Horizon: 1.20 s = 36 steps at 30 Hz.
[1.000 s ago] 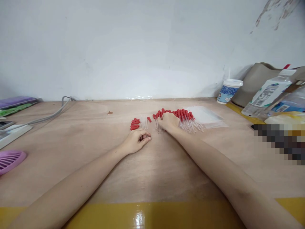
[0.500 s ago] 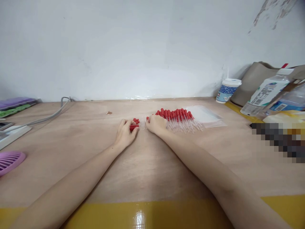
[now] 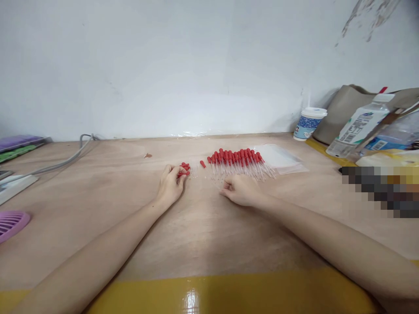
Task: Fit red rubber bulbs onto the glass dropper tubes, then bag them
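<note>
My left hand curls around red rubber bulbs, which show between its thumb and fingers. Just right of it lie several thin clear tubes. A single red bulb rests on the table beyond them. Farther right is a row of droppers, their red bulbs at the back and clear stems pointing toward me. In front of these stems is my right hand, fingertips pinched together. A faint clear sliver shows by the fingertips, too thin to make out.
A clear plastic bag lies behind the row's right end. On the right stand a lidded paper cup, a tilted plastic bottle and a grey bag. At left are a grey cable and a pink slotted object.
My right hand has moved right and toward me, away from the clear tubes, uncovering the single red bulb and the row's left end. My left hand stays about the red bulbs.
</note>
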### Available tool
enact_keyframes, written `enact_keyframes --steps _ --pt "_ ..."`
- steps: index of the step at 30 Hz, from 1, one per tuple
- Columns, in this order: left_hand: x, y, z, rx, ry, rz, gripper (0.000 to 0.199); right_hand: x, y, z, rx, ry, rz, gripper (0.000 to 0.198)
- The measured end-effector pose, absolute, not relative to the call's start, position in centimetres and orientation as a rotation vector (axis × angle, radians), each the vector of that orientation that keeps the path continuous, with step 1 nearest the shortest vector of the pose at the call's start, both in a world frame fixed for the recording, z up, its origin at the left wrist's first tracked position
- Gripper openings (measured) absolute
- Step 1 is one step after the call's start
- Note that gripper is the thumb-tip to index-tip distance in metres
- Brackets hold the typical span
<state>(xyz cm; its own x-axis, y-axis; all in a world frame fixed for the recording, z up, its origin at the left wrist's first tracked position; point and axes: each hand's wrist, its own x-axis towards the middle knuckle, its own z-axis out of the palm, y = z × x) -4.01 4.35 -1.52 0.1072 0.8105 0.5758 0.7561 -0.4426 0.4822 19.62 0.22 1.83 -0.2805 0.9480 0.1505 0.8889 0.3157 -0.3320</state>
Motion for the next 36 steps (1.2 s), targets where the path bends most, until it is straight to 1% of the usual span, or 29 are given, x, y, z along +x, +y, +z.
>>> enact_keyframes --steps 2,5,8,10,14,17,24,28,36 --pt "-3.2 3.3 -1.2 2.344 1.539 1.246 0.01 21.7 -0.7 1.8 -1.627 -2.273 0.302 0.017" --pt "-1.9 1.8 -0.7 2.457 1.34 1.1 0.016 23.4 -1.1 1.4 -1.532 -2.246 0.333 0.017" --pt "-1.2 1.4 -0.5 2.497 1.295 0.955 0.023 23.4 -0.9 0.7 -1.305 -2.265 0.372 0.027" --pt "-1.1 1.6 -0.5 2.467 1.341 0.914 0.023 22.8 -0.7 0.1 -1.206 -2.278 0.386 0.029" --pt "-1.3 2.1 -0.6 2.432 1.354 0.918 0.019 21.7 -0.6 -0.6 -1.163 -2.325 0.379 0.015" --pt "-1.2 1.8 -0.3 2.435 1.333 0.953 0.017 21.6 -0.8 -0.7 -1.14 -2.328 0.357 0.01" --pt "0.0 0.3 -0.1 2.239 1.201 0.966 0.013 21.9 -0.7 -1.6 -1.101 -1.999 0.564 0.008" --pt "0.5 0.3 -0.7 2.155 1.109 0.956 0.013 21.8 -0.6 -1.7 -1.065 -1.991 0.55 0.013" --pt "1.3 0.3 -1.2 1.845 0.97 0.975 0.018 21.5 -1.0 -1.0 -1.023 -2.076 0.464 0.012"
